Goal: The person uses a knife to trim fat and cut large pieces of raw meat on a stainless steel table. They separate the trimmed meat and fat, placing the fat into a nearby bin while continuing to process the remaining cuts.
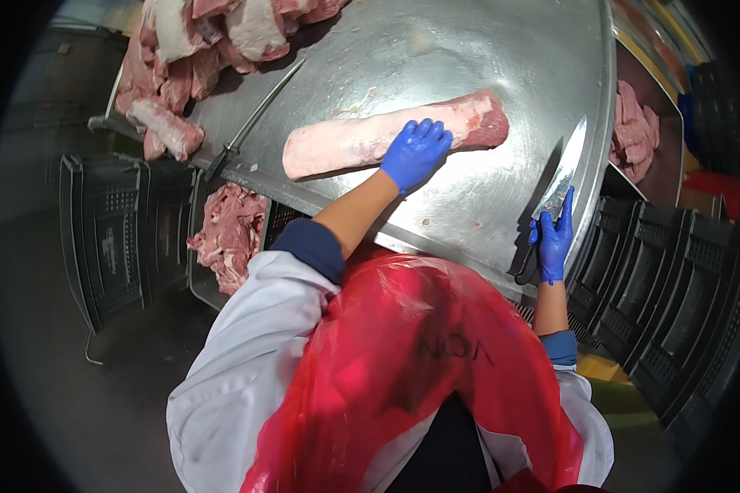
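Note:
A long piece of pale, fat-covered meat (329, 152) lies across the steel table (448, 209), its dark red end to the right. My left hand (415, 156), in a blue glove, rests on top of it with fingers curled, gripping it. My right hand (553, 236), also blue-gloved, holds a long knife (563, 172) near the table's right edge, blade pointing away from me, index finger along the handle. A thin steel rod with a dark handle (259, 111) lies left of the meat.
A pile of meat cuts (181, 62) sits at the table's back left. A bin of trimmings (226, 238) stands below the left edge, another bin of meat (633, 123) at the right. Stacked dark crates (99, 238) flank the left, with more crates (658, 292) at the right.

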Tool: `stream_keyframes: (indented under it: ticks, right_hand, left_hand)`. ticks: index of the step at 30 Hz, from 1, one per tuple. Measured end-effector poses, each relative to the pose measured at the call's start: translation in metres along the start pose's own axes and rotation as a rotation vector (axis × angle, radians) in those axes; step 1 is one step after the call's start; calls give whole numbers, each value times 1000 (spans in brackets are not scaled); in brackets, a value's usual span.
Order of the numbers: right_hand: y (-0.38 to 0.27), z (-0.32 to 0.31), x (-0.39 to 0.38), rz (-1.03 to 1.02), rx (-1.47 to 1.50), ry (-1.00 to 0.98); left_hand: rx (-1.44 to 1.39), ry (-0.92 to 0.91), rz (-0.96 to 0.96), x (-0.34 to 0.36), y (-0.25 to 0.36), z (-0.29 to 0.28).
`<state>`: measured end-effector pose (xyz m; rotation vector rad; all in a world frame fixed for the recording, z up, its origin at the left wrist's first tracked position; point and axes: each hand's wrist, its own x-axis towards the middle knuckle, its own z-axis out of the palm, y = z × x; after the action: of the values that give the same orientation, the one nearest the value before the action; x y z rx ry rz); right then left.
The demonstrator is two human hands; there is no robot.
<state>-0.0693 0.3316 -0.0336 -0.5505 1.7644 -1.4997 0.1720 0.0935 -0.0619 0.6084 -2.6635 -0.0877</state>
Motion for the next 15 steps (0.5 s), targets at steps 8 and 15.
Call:
stream_keyframes:
  ticks: [8,15]
  right_hand:
    - [16,-29,-48,-7,44,87]
    - [36,-48,-57,34,44,115]
  left_hand:
    - [44,-237,-75,40,5,24]
    - [264,-284,-14,40,-13,29]
